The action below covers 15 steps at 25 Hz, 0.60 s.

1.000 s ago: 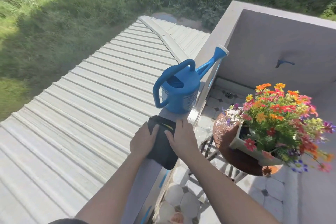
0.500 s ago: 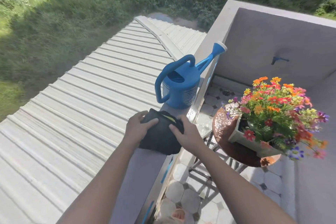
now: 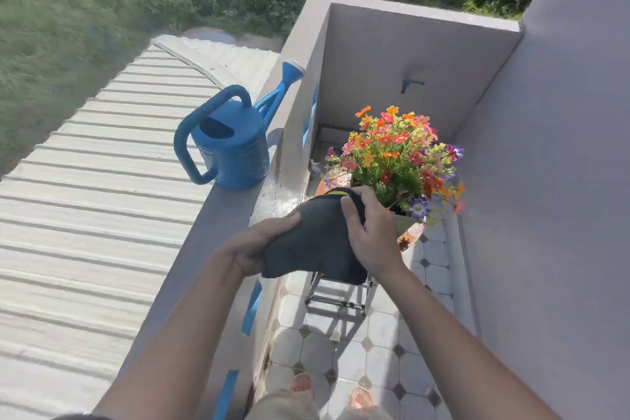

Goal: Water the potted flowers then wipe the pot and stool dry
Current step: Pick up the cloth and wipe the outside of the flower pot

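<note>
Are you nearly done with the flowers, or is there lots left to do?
About halfway, it seems. Watering looks done: the blue watering can stands on the ledge with no hand on it, wet drops beside it. In hand: the left hand and right hand both grip the dark cloth, held up in front of the flowers. Left: wiping the pot and the stool, which the cloth does not seem to touch yet.

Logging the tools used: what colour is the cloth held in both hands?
The cloth is dark grey, with a yellow-green strip at one edge; head view.
</note>
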Tool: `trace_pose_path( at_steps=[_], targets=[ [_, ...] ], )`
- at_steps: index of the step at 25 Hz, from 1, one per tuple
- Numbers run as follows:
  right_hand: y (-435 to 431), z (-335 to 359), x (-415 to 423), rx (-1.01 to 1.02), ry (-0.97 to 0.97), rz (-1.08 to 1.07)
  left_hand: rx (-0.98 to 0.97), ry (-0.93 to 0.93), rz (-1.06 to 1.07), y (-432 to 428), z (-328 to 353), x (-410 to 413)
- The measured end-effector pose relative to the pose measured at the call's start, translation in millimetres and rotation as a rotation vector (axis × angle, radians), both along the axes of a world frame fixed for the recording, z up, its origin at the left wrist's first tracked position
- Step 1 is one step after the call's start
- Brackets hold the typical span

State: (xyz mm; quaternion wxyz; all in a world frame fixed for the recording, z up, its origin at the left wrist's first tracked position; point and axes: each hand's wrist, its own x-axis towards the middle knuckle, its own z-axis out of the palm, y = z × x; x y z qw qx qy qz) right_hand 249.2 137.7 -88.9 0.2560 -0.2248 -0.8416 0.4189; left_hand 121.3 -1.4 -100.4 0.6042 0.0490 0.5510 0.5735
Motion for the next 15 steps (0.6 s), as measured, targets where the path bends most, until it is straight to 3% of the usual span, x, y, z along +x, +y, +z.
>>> trace_pose_path(
  at_steps=[3, 7, 11, 15],
  targets=[
    [10.3, -0.1, 22.5, -0.039, -0.037, -0.038, 0.264, -0.054, 0.092, 14.0, -6.7, 25.0],
    [15.6, 5.9, 37.5, -0.001, -0.054, -0.042, 0.406, -0.252, 0.168, 27.8, -13.4, 57.7],
    [15.6, -15.0, 47.5, 0.145, -0.161, -0.094, 0.352, -0.192, 0.144, 29.6, -31.8, 74.4],
    [19.8, -74.6, 73.1, 0.252, -0.300, -0.121, 0.171, -0.260, 0.386, 27.4, -66.2, 76.3]
  ],
)
